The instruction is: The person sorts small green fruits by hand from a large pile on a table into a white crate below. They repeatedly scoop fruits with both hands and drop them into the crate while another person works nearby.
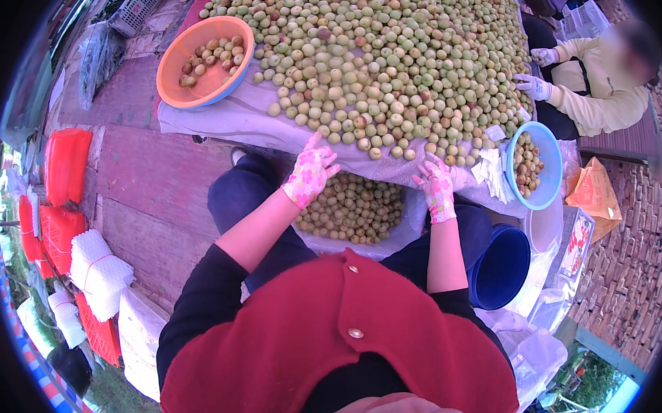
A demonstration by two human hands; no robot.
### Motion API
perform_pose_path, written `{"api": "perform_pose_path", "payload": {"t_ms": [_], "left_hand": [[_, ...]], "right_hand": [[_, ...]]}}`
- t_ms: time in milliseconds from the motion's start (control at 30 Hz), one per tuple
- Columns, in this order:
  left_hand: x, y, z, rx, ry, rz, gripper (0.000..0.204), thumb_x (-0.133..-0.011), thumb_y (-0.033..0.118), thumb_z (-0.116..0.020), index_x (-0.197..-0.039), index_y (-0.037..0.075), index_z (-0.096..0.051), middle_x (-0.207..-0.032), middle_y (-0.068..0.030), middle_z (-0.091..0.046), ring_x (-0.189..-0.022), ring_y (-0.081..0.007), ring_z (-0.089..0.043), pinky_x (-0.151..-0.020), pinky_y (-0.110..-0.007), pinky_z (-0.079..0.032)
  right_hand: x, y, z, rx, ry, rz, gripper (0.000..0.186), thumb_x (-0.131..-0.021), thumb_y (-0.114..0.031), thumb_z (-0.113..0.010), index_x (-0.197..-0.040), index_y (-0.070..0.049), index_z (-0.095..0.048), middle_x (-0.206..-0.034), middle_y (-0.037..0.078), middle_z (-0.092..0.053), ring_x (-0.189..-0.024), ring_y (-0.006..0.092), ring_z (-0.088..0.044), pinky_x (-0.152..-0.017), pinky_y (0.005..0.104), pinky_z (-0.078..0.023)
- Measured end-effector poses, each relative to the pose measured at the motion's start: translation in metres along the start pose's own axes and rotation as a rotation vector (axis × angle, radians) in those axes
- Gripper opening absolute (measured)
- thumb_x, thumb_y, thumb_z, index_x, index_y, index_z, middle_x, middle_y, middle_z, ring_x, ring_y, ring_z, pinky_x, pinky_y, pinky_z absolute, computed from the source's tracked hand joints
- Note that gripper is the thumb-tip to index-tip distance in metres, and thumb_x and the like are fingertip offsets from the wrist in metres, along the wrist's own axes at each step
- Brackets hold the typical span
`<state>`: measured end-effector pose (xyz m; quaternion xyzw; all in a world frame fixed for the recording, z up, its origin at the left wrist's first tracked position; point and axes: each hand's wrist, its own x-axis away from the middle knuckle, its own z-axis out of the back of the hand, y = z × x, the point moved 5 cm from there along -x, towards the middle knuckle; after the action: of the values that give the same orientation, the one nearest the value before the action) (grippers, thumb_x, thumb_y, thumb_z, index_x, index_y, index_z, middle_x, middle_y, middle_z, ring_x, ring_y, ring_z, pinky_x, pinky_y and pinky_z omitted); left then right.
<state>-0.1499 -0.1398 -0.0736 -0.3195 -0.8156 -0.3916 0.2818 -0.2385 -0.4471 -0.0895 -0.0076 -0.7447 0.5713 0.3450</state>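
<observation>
Small round green fruits (381,68), some tinged red, cover a cloth-topped table in front of me. My left hand (312,175), in a pink-patterned white glove, is at the table's near edge with fingers spread and nothing in it. To its right my right hand (438,189), gloved alike, also has its fingers apart at the cloth edge (392,165), just below the nearest fruits. Between and below both hands, a container lined with clear plastic (413,223) sits between my legs, filled with more of these fruits (353,210).
An orange basin (177,52) with some fruits stands at the table's left, a light blue basin (546,188) with fruits at its right. A dark blue bucket (502,266) is by my right leg. Red net bundles (67,167) lie left. A gloved co-worker (602,85) sits at right.
</observation>
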Motion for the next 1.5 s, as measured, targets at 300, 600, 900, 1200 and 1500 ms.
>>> {"api": "perform_pose_path", "payload": {"t_ms": [300, 600, 900, 1200, 1500], "left_hand": [[-0.034, -0.003, -0.001, -0.013, -0.068, -0.053, 0.075, -0.092, 0.003, -0.046, -0.154, 0.024, -0.008, -0.145, -0.0218, -0.026, -0.131, -0.0386, -0.038, -0.093, -0.056, -0.047], [-0.034, -0.012, -0.005, -0.022, -0.058, -0.082, 0.079, -0.090, 0.003, -0.049, -0.154, 0.026, -0.007, -0.146, -0.0165, -0.027, -0.129, -0.0353, -0.041, -0.093, -0.053, -0.049], [-0.033, -0.014, -0.004, -0.006, -0.066, -0.108, 0.081, -0.089, 0.002, -0.049, -0.154, 0.025, -0.006, -0.141, -0.0153, -0.030, -0.128, -0.0345, -0.042, -0.093, -0.053, -0.048], [-0.033, -0.012, -0.006, 0.058, -0.086, -0.094, 0.077, -0.090, 0.001, -0.045, -0.153, 0.026, -0.009, -0.143, -0.0165, -0.030, -0.128, -0.0345, -0.042, -0.094, -0.053, -0.048], [-0.031, -0.015, -0.006, 0.057, -0.108, -0.092, 0.073, -0.093, 0.004, -0.044, -0.154, 0.023, -0.008, -0.143, -0.0163, -0.030, -0.127, -0.0330, -0.043, -0.094, -0.053, -0.048]], "right_hand": [[-0.011, 0.010, -0.050, -0.086, -0.060, -0.047, 0.056, -0.086, -0.006, -0.054, -0.141, -0.008, -0.040, -0.134, 0.014, -0.045, -0.111, 0.0251, -0.053, -0.081, 0.0380, -0.056], [0.033, -0.010, -0.110, 1.058, 0.223, 0.693, 0.084, -0.076, -0.022, -0.076, -0.148, -0.017, -0.034, -0.152, 0.023, -0.018, -0.136, 0.0405, -0.033, -0.109, 0.0475, -0.035], [0.016, 0.016, -0.143, 1.470, -0.084, 0.830, 0.056, -0.080, -0.024, -0.070, -0.133, -0.025, -0.053, -0.112, 0.010, -0.055, -0.093, 0.0288, -0.062, -0.071, 0.0411, -0.053], [0.027, -0.030, -0.126, 1.407, -0.069, 0.654, 0.044, -0.082, -0.027, -0.069, -0.123, -0.021, -0.053, -0.113, 0.014, -0.056, -0.084, 0.0359, -0.064, -0.070, 0.0464, -0.053], [0.160, -0.182, 0.122, 1.801, 0.763, -0.115, 0.064, -0.079, -0.034, -0.072, -0.136, -0.014, -0.049, -0.116, 0.019, -0.058, -0.103, 0.0329, -0.064, -0.086, 0.0444, -0.051]]}}
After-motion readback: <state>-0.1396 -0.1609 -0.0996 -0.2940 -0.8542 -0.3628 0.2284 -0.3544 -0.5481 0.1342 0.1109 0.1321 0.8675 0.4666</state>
